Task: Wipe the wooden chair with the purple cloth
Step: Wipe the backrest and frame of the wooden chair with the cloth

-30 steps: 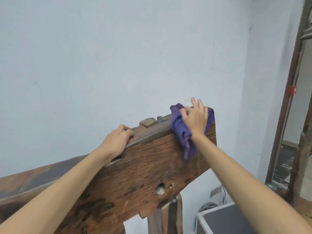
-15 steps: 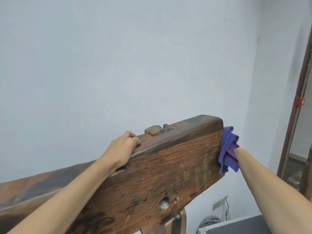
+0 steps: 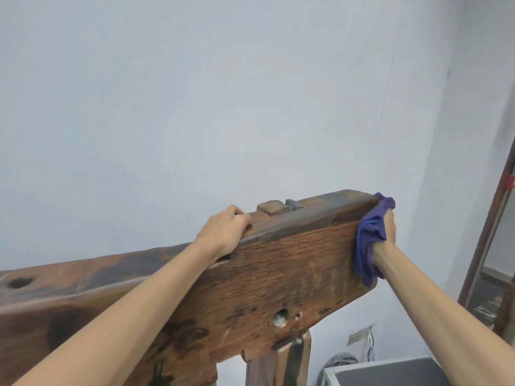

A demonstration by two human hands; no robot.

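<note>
At far end of wooden chair [image 3: 278, 274], pressed purple cloth [image 3: 369, 240] clenched in right hand [image 3: 388, 232] against end grain; braced top edge, left hand [image 3: 225, 232] gripping to steady.

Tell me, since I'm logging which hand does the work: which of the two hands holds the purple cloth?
The right hand grips the purple cloth against the wooden chair's end; the left hand is bare, gripping the top edge.

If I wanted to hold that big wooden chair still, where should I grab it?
Probably grab the wooden chair by its thick top edge, coming down from above, as the left hand does. That edge is flat and broad, so fingers can curl over it, clear of the end where the right hand presses the purple cloth.
</note>
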